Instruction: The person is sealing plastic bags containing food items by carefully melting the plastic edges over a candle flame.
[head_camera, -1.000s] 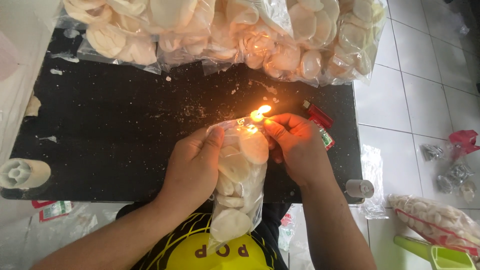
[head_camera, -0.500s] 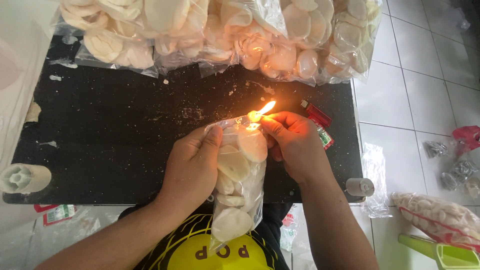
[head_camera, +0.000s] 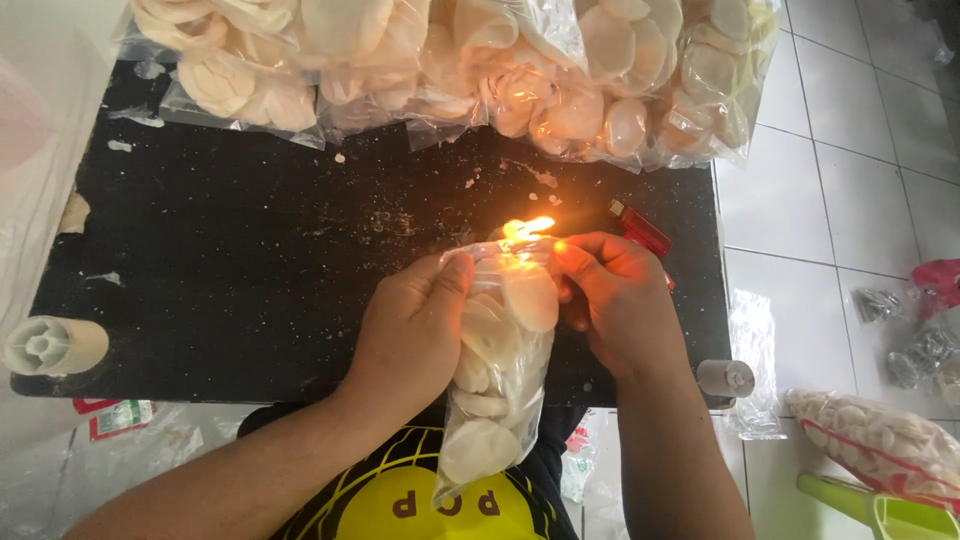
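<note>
Here both hands (head_camera: 520, 310) pinch the cracker bag (head_camera: 495, 370); best keep its mouth taut, brushing the flame (head_camera: 527, 227) briefly.

Hands (head_camera: 415, 330) hold cracker bag (head_camera: 497, 370) at flame (head_camera: 527, 227)

Black table (head_camera: 250, 270): wide bare stretch left of the left hand (head_camera: 415, 330), open to reach. Far edge blocked by a row of filled cracker bags (head_camera: 450, 60). Flame (head_camera: 528, 227) and red lighter (head_camera: 640, 228) crowd the space just beyond the right hand (head_camera: 615, 305).
</note>
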